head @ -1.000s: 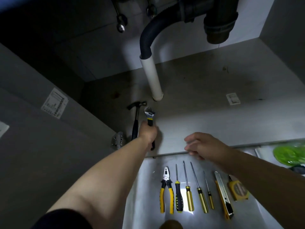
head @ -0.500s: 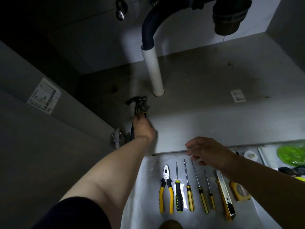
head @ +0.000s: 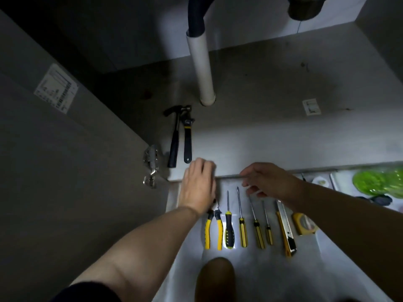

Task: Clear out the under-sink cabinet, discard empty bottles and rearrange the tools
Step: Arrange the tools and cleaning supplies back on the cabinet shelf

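Observation:
A black hammer (head: 174,138) and a black-and-yellow adjustable wrench (head: 187,140) lie side by side on the cabinet floor (head: 272,118), left of the pipe. My left hand (head: 199,186) hovers over the cabinet's front edge, just above the head of the yellow-handled pliers (head: 212,227), and holds nothing. My right hand (head: 266,180) hangs with loosely curled fingers over the tips of the screwdrivers (head: 242,225). A row of several screwdrivers, a yellow utility knife (head: 286,232) and a yellow tape measure (head: 304,223) lies on the floor outside the cabinet.
A white drain pipe (head: 201,66) runs down into the cabinet floor at the back. The open door with a hinge (head: 150,164) and a label (head: 55,88) is at the left. A green plastic item (head: 379,182) lies at the right. A knee (head: 216,280) shows at the bottom.
My left hand has let go of the wrench, which now lies beside the hammer, and has drawn back to the cabinet's front edge. My right hand has barely moved.

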The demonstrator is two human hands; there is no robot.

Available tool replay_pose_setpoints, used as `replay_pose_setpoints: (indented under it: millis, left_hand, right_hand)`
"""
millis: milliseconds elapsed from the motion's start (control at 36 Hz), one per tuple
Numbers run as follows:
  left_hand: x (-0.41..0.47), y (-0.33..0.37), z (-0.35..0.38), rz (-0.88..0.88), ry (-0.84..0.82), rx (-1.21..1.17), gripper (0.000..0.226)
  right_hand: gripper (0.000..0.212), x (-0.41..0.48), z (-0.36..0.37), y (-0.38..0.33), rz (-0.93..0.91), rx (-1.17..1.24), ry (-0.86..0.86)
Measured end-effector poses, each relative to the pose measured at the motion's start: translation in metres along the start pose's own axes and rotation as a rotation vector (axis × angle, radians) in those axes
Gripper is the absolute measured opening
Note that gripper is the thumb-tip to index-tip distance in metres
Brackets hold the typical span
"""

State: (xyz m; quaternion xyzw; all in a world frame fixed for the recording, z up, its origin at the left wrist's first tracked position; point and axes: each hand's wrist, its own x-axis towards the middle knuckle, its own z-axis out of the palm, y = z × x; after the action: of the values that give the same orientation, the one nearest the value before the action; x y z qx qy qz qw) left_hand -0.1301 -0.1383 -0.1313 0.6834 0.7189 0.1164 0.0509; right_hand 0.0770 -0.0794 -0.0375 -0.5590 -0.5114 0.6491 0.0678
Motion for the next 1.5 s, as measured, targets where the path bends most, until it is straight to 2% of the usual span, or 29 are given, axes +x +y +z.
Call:
replay_pose_setpoints:
  millis: [56, 111, 250, 306, 472, 556, 611, 667, 778, 944, 1028, 1167, 1333, 1500]
  left_hand:
    - [-0.028, 0.007, 0.012, -0.024, -0.047, -0.035, 0.026]
    - [-0.052, 0.011, 0.023, -0.126, -0.088, -0.068, 0.02]
    - [-0.084, 0.018, 0.047, -0.561, -0.371, -0.177, 0.051]
    - [-0.089, 0.02, 0.053, -0.651, -0.448, -0.224, 0.057]
    - [-0.089, 0.02, 0.059, -0.687, -0.486, -0.247, 0.066]
    - [-0.089, 0.016, 0.057, -0.705, -0.442, -0.28, 0.07]
    - [-0.091, 0.014, 0.053, -0.708, -0.387, -0.388, 0.067]
    - [-0.094, 0.014, 0.05, -0.707, -0.359, -0.576, 0.053]
    - [-0.095, 0.024, 0.036, -0.692, -0.407, -0.963, 0.037]
    - [-0.067, 0.052, 0.004, -0.623, -0.277, -1.142, 0.036]
    - [-0.037, 0.053, -0.009, -0.614, -0.099, -1.065, 0.034]
    - [0.027, 0.039, -0.023, -0.597, 0.106, -0.686, 0.047]
    - [0.089, 0.025, -0.022, -0.675, 0.123, -0.525, 0.042]
    - [0.115, 0.02, -0.009, -0.772, 0.156, -0.356, 0.05]
  right_hand:
    - [0.023, -0.002, 0.001, 0.003, 0.026, -0.02, -0.017]
    - [0.024, -0.004, 0.002, 0.009, 0.047, -0.046, -0.032]
    - [0.022, -0.008, 0.007, 0.027, 0.083, -0.152, -0.078]
    - [0.023, -0.007, 0.007, 0.033, 0.101, -0.187, -0.101]
    - [0.025, -0.002, 0.011, 0.039, 0.127, -0.273, -0.145]
    - [0.021, 0.002, 0.014, 0.037, 0.122, -0.281, -0.145]
    - [0.021, 0.004, 0.016, 0.035, 0.115, -0.296, -0.143]
    - [0.023, 0.005, 0.02, 0.032, 0.103, -0.331, -0.155]
    - [0.016, 0.003, 0.031, 0.024, 0.088, -0.397, -0.198]
    - [0.009, -0.002, 0.034, 0.016, 0.093, -0.4, -0.229]
    - [0.014, -0.005, 0.026, 0.015, 0.07, -0.381, -0.177]
    - [0.023, -0.005, 0.008, 0.022, 0.045, -0.257, -0.096]
    - [0.023, 0.005, -0.001, 0.031, 0.052, -0.244, -0.083]
    - [0.023, 0.011, 0.001, 0.037, 0.063, -0.285, -0.069]
